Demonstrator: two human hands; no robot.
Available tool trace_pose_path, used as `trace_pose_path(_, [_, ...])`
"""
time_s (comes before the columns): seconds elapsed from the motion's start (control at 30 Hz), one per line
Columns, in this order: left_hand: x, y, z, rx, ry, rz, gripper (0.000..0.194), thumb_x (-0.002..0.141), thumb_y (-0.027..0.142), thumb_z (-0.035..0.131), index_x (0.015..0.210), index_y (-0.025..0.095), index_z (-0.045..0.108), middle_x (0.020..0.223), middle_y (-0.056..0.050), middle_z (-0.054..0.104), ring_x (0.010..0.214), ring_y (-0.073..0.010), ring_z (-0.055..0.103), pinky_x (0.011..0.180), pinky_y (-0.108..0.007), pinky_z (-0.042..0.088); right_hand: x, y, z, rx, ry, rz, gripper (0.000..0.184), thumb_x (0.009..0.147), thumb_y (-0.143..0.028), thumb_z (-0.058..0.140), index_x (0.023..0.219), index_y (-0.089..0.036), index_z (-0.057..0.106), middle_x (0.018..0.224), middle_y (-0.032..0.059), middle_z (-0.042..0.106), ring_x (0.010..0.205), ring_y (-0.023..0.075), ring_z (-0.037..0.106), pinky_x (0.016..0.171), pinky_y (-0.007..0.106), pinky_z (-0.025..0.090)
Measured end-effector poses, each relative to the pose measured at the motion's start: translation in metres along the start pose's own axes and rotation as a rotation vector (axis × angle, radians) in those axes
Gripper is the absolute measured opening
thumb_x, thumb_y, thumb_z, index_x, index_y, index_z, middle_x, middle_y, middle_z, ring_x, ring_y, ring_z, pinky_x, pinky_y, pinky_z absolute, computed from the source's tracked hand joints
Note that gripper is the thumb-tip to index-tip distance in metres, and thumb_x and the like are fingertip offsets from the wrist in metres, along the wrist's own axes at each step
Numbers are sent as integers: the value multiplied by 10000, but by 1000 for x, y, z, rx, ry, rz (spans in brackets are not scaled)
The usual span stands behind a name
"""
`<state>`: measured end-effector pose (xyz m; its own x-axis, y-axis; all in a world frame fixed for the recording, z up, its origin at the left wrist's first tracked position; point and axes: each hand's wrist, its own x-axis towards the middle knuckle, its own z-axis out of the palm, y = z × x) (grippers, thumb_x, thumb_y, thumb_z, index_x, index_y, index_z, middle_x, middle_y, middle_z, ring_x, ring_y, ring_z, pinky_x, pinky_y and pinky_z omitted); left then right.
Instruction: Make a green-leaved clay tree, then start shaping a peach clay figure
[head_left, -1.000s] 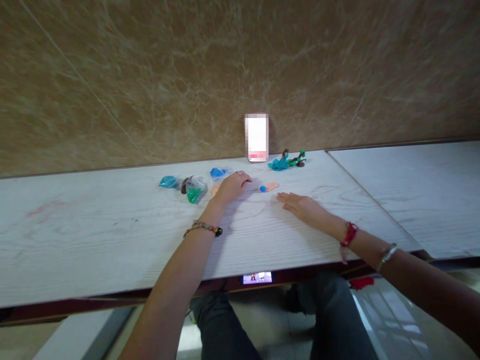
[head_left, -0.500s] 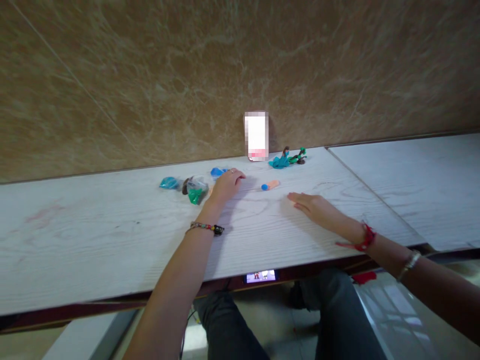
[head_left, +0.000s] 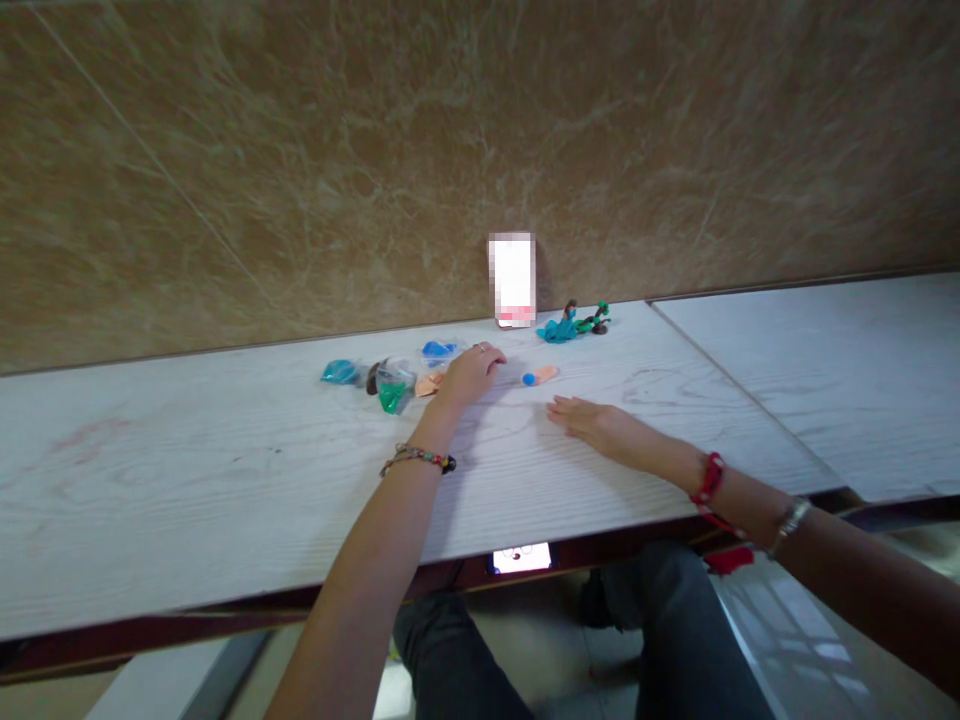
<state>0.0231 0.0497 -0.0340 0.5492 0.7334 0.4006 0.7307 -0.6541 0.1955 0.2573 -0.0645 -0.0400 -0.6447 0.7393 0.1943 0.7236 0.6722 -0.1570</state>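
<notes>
My left hand point(head_left: 469, 376) rests far out on the white table point(head_left: 225, 480), fingers curled down on the surface beside an orange clay piece point(head_left: 430, 384) and a blue clay bag point(head_left: 437, 349). I cannot see anything inside its fingers. My right hand point(head_left: 589, 418) lies flat, palm down, fingers stretched toward a small orange and blue clay roll point(head_left: 539, 376), a short gap away. A green clay bag point(head_left: 391, 389) and a teal clay bag point(head_left: 339, 372) lie to the left of my left hand.
A blurred white card point(head_left: 513, 279) leans on the brown marble wall. A teal and green clay figure point(head_left: 576, 322) sits next to it. A second white table point(head_left: 817, 370) joins on the right. A lit phone point(head_left: 520, 557) lies on my lap below the table edge.
My right hand drew back to the right, then slid forward again toward the clay roll. My left hand stayed by the clay bags.
</notes>
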Motion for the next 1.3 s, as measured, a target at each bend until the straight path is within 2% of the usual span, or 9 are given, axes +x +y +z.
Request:
trace_pose_path(0.07, [-2, -1, -1, 10, -5, -14, 267, 758, 90, 379, 859, 138, 621, 910, -69, 631, 880, -165, 565, 827, -299, 442, 1, 3, -1, -16, 24, 155, 350, 850, -177, 408, 1160, -77, 537, 1209, 141, 535, 1111, 244, 513, 951, 419, 424])
trace_pose_path(0.17, [-1, -4, -1, 20, 9, -75, 269, 759, 90, 373, 848, 131, 623, 897, -77, 634, 874, -170, 566, 823, -304, 443, -12, 9, -3, 34, 41, 214, 358, 874, -205, 362, 1185, -122, 518, 1199, 109, 552, 1085, 219, 538, 943, 401, 433])
trace_pose_path(0.37, [2, -2, 1, 10, -49, -11, 280, 756, 103, 370, 866, 132, 626, 907, -75, 633, 870, -176, 566, 815, -311, 445, 2, 3, 4, 41, -40, -111, 353, 866, -198, 401, 1199, -143, 505, 1296, 71, 467, 1236, 178, 373, 1051, 365, 303])
trace_pose_path(0.57, [0, -6, 0, 13, -56, -68, 286, 746, 104, 360, 840, 137, 628, 877, -74, 636, 848, -177, 570, 807, -322, 453, -8, 7, 1, 24, 54, 138, 351, 882, -230, 359, 1189, -148, 509, 1202, 87, 558, 1099, 181, 528, 955, 341, 423])
trace_pose_path(0.77, [4, 6, 2, -50, -126, -2, 291, 740, 108, 367, 855, 139, 633, 888, -70, 644, 854, -170, 574, 825, -316, 454, 1, -5, 4, 21, -5, -140, 362, 893, -179, 332, 1228, -173, 468, 1280, 52, 488, 1220, 145, 397, 1057, 379, 286])
trace_pose_path(0.87, [-1, 2, -1, -45, -94, -48, 281, 731, 108, 375, 844, 134, 631, 884, -75, 645, 851, -170, 577, 819, -314, 458, 9, 1, 4, -47, 3, 5, 339, 877, -164, 366, 1178, -114, 513, 1254, 118, 503, 1164, 199, 467, 1028, 429, 321])
trace_pose_path(0.97, [0, 0, 1, -30, -86, -51, 280, 721, 95, 371, 818, 148, 628, 863, -61, 645, 838, -162, 576, 810, -305, 460, -6, 4, 1, 19, 49, 115, 341, 881, -202, 366, 1184, -146, 513, 1192, 88, 563, 1112, 197, 517, 973, 406, 404])
trace_pose_path(1.13, [5, 5, 4, 0, -136, -17, 295, 728, 100, 363, 835, 137, 635, 872, -71, 641, 828, -170, 572, 803, -309, 456, 1, -10, 0, 88, -13, -147, 363, 865, -188, 414, 1222, -158, 473, 1290, 56, 473, 1222, 157, 396, 1051, 368, 307])
trace_pose_path(1.3, [0, -2, 0, 2, -100, -48, 284, 740, 119, 367, 831, 143, 635, 873, -68, 644, 829, -170, 572, 809, -315, 454, 12, -8, 0, 71, 2, 97, 345, 862, -201, 419, 1180, -111, 516, 1241, 101, 519, 1138, 195, 493, 1002, 370, 375])
